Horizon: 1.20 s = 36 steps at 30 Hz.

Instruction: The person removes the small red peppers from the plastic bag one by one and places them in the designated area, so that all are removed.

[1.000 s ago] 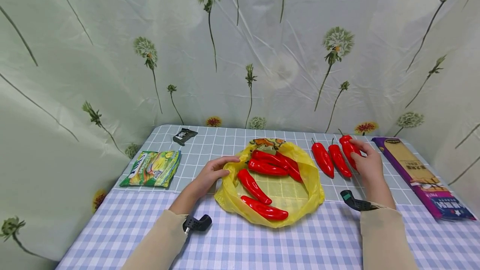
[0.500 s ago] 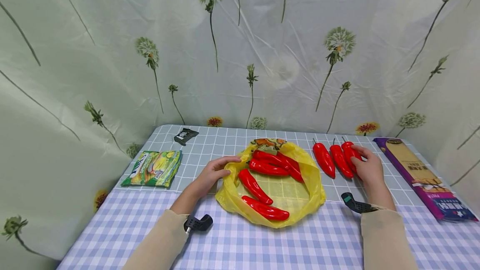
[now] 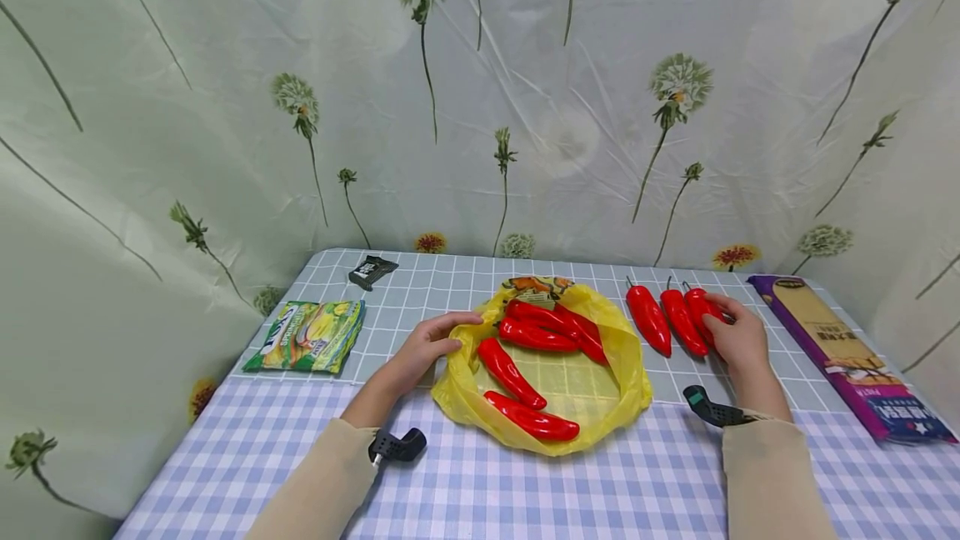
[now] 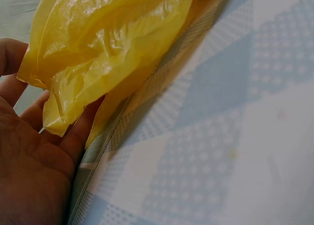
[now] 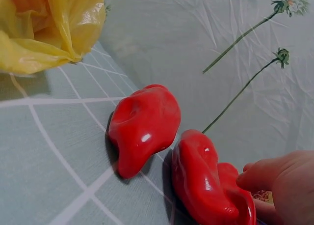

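Observation:
A yellow plastic bag [image 3: 450,407] lies wide open mid-table, with several shiny red peppers [image 3: 510,373] inside. My left hand [image 3: 416,350] holds the bag's left rim; the left wrist view shows the crumpled plastic [image 4: 113,48] between its thumb and fingers. To the right of the bag, two more red peppers, a left one [image 3: 648,320] and a middle one [image 3: 682,322], lie side by side. A third red pepper [image 3: 699,307] is gripped by my right hand [image 3: 738,336], close against the middle one. That hand partly hides it.
A purple-and-tan food packet [image 3: 840,348] lies along the right side. On the left are a green and yellow snack bag [image 3: 306,337] and a small black packet [image 3: 372,272]. A floral curtain [image 3: 480,107] hangs behind the checked tablecloth [image 3: 465,498].
My right hand has shifted the third pepper slightly downward and nearer to the middle one. My left hand stays at the bag's rim.

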Motion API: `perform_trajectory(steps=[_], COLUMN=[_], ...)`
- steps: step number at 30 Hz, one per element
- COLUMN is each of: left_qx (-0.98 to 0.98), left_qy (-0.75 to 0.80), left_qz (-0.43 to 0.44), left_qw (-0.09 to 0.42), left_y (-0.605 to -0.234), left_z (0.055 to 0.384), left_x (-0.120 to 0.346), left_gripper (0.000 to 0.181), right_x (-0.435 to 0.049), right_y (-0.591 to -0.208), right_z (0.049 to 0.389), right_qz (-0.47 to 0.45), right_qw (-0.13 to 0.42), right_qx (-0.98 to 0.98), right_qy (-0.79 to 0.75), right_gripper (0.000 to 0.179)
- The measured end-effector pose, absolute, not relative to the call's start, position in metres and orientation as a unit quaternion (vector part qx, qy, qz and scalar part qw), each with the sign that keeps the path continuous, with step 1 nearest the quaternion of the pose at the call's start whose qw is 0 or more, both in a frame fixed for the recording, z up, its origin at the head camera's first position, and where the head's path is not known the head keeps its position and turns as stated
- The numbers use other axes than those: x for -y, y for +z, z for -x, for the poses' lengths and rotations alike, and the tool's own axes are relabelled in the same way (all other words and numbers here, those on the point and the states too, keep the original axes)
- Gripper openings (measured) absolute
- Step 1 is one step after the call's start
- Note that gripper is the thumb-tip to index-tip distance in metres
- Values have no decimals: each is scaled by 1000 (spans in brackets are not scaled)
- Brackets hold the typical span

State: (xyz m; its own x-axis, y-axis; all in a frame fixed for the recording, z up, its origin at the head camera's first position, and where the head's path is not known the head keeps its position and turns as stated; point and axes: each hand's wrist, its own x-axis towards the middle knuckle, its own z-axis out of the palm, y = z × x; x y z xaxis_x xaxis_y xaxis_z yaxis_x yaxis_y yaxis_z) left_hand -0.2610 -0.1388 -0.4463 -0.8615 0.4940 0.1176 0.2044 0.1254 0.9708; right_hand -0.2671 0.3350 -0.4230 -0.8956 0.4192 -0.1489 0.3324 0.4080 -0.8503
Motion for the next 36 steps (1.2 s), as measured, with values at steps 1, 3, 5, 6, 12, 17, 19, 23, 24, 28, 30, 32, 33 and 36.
perform_trajectory(steps=[1, 3, 5, 6, 12, 17, 19, 23, 24, 28, 30, 32, 33, 36], left_qx=[-741, -741, -742, -742, -740, -738, -737, -737, -737, -739, -739, -739, -739, -739], left_qy=[618, 618, 616, 616, 618, 619, 620, 620, 621, 620, 621, 620, 621, 620], left_qz=[-236, -236, -236, -236, -239, -242, -242, -240, -240, -236, -232, -232, -232, -235], left_qw=[117, 117, 117, 117, 116, 114, 115, 118, 119, 120, 121, 120, 121, 121], left_y=[-447, -447, -448, -448, -449, -448, -448, -448, -448, -448, -447, -446, -446, -446], left_z=[261, 261, 261, 261, 261, 262, 263, 263, 263, 263, 263, 262, 262, 262], left_x=[139, 139, 139, 139, 140, 140, 140, 140, 140, 141, 141, 141, 141, 140], left_gripper=[44, 43, 43, 43, 43, 43, 44, 44, 44, 43, 43, 43, 43, 43], right_x=[-335, -334, -333, -332, -322, -309, -304, -296, -294, -282, -275, -268, -264, -255], right_y=[-422, -420, -418, -416, -404, -389, -384, -378, -377, -369, -363, -357, -355, -345], right_z=[267, 266, 266, 266, 267, 265, 264, 265, 265, 264, 262, 259, 257, 251], right_qz=[227, 230, 234, 235, 241, 225, 217, 202, 195, 166, 154, 144, 137, 105], right_qw=[43, 44, 45, 45, 61, 69, 68, 72, 75, 82, 84, 84, 86, 94], right_qx=[837, 835, 836, 837, 844, 841, 841, 841, 841, 842, 841, 842, 845, 849], right_qy=[496, 498, 495, 492, 476, 487, 491, 496, 498, 507, 512, 512, 510, 509], right_gripper=[53, 53, 53, 53, 53, 51, 50, 49, 49, 48, 47, 47, 47, 46])
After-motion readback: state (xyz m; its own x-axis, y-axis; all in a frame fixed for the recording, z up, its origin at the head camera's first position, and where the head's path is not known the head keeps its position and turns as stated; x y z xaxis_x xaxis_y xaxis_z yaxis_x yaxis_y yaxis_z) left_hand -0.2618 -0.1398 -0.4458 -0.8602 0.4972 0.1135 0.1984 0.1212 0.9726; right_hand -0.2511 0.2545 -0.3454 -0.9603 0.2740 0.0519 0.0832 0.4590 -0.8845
